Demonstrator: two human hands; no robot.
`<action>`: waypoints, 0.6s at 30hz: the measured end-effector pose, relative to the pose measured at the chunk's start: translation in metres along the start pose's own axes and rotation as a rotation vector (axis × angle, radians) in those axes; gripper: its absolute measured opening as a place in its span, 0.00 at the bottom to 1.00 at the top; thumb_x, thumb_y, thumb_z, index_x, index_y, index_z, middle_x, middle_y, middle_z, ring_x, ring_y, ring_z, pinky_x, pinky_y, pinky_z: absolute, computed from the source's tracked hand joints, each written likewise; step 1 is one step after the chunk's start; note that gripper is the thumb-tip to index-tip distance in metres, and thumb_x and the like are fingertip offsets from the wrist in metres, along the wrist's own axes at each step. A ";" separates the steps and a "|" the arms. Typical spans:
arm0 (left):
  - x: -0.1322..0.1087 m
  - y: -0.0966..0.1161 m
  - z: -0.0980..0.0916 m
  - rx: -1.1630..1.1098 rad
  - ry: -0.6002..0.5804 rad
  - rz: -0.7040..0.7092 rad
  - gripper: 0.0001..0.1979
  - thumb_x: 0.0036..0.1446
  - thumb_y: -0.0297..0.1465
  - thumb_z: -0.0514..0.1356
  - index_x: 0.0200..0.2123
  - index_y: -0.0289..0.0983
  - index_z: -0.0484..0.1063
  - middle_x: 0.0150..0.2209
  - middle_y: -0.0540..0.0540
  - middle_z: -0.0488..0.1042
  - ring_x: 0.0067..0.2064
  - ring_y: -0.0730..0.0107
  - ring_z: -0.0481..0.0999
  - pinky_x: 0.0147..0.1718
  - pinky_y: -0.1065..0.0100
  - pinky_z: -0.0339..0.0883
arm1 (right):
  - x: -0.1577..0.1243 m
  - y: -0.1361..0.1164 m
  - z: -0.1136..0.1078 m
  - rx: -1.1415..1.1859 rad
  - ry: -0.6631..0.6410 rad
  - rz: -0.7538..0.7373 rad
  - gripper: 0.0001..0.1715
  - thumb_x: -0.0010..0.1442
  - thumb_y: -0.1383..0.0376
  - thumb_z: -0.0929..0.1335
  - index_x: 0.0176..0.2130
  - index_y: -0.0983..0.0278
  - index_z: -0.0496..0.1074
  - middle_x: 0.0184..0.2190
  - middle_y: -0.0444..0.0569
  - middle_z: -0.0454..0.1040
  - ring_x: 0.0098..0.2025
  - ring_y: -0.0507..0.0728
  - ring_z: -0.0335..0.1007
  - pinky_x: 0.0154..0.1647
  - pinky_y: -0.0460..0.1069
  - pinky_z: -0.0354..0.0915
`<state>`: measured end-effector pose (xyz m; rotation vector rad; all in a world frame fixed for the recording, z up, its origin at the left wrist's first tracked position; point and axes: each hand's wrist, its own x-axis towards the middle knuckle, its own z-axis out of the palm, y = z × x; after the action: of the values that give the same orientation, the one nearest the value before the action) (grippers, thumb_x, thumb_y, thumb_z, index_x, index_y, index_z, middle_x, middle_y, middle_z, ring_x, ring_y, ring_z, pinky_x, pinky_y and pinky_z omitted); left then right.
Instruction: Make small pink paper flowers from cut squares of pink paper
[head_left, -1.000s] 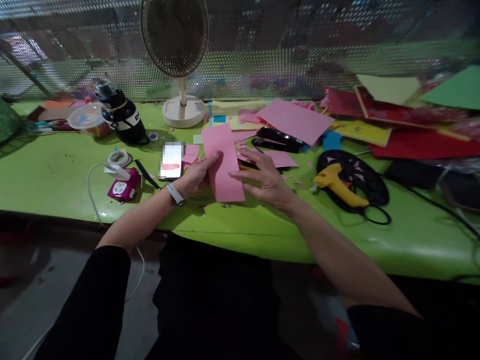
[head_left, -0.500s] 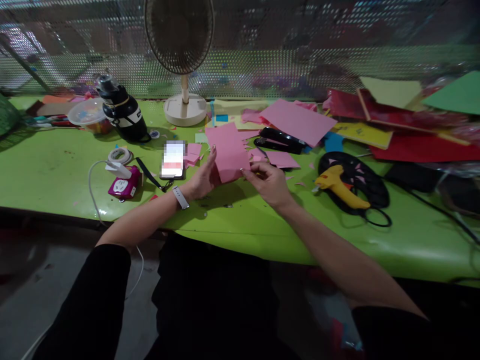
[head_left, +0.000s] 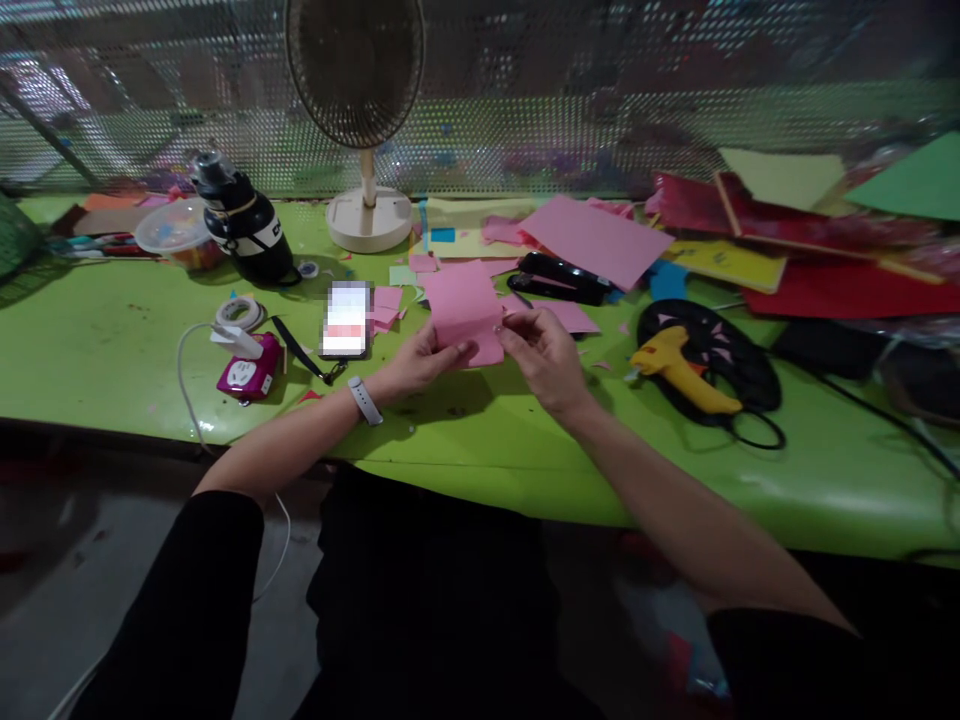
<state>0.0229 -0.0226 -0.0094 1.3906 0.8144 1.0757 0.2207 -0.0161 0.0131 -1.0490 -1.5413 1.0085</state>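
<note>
A piece of pink paper (head_left: 463,298) is held between my two hands, just above the green table. My left hand (head_left: 426,362) grips its lower left part, with the thumb lying across the front. At the right edge, the thumb and fingertips of my right hand (head_left: 546,358) pinch the sheet. The paper looks slightly bent near its lower edge. Behind it lie more pink paper pieces (head_left: 574,318) and a black stapler (head_left: 559,280). Left of the paper is a phone (head_left: 346,318) with a lit, blurred screen.
A yellow glue gun (head_left: 686,372) rests on a black pad at the right. Coloured sheets (head_left: 847,290) pile up at the back right. A fan (head_left: 369,225), a black bottle (head_left: 251,230), a tape roll (head_left: 241,314) and a pink power socket (head_left: 249,372) stand around the left side.
The pink paper has moved slightly down and right and now looks bent. My left thumb has shifted from its left edge onto its front; my right hand still pinches the right side.
</note>
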 end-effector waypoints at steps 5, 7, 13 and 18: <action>-0.002 0.005 0.003 0.056 -0.079 0.039 0.27 0.64 0.32 0.62 0.64 0.41 0.60 0.52 0.39 0.76 0.49 0.64 0.79 0.52 0.58 0.76 | 0.001 0.004 -0.003 0.034 -0.122 -0.007 0.18 0.59 0.46 0.72 0.33 0.57 0.72 0.35 0.47 0.73 0.38 0.57 0.71 0.42 0.56 0.72; -0.003 0.010 0.004 0.090 -0.087 0.039 0.30 0.63 0.30 0.62 0.67 0.42 0.59 0.50 0.41 0.76 0.46 0.66 0.79 0.49 0.61 0.76 | 0.002 0.008 -0.004 0.052 -0.156 -0.003 0.19 0.59 0.45 0.72 0.33 0.56 0.74 0.34 0.47 0.74 0.36 0.57 0.71 0.39 0.56 0.72; -0.004 0.016 0.001 0.142 -0.115 0.023 0.30 0.64 0.32 0.61 0.68 0.42 0.59 0.40 0.45 0.77 0.37 0.70 0.77 0.40 0.66 0.76 | 0.002 0.007 -0.003 0.106 -0.140 0.047 0.20 0.56 0.44 0.74 0.29 0.56 0.74 0.30 0.46 0.72 0.33 0.56 0.67 0.34 0.54 0.68; -0.004 0.013 0.001 0.005 -0.112 -0.092 0.28 0.61 0.35 0.66 0.62 0.40 0.64 0.48 0.40 0.78 0.44 0.66 0.79 0.46 0.61 0.77 | 0.002 -0.002 -0.001 0.017 -0.099 0.020 0.26 0.55 0.42 0.73 0.24 0.59 0.68 0.23 0.43 0.63 0.27 0.53 0.58 0.29 0.51 0.61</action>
<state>0.0205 -0.0283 0.0031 1.3909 0.7917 0.9182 0.2208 -0.0151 0.0153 -1.0171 -1.6022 1.0999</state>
